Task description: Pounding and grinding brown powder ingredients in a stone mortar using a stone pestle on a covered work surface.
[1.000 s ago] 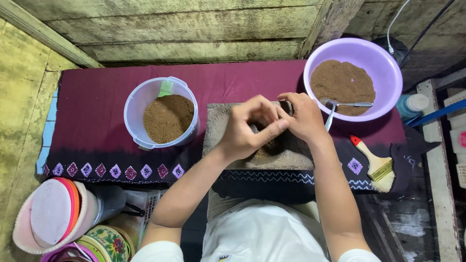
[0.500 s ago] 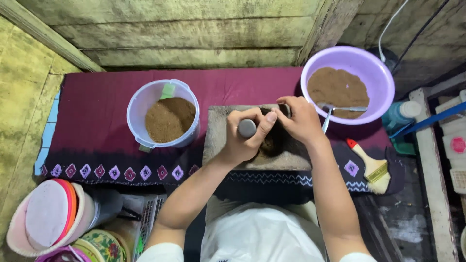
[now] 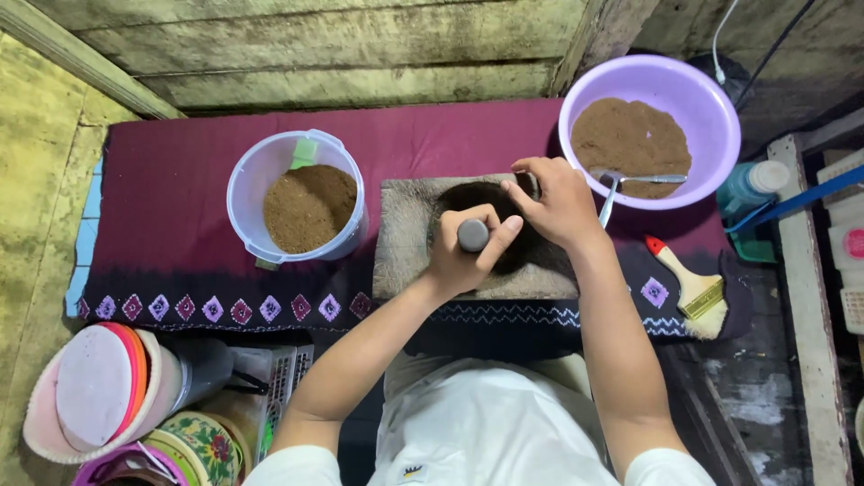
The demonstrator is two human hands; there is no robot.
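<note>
Left hand (image 3: 468,252) now fisted round the grey pestle (image 3: 473,235), upright in the stone block's (image 3: 405,243) dark hollow — right hand (image 3: 558,202) curled on the rim, no longer clasped together.

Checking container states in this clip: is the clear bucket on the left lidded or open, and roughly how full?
Open and partly filled: the clear bucket has no lid on it, and brown powder lies well below its rim.

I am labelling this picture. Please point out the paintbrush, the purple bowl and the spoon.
paintbrush (image 3: 697,290): head view, on its metal band.
purple bowl (image 3: 720,121): head view, on its right rim.
spoon (image 3: 648,179): head view, on its handle across the brown powder.
</note>
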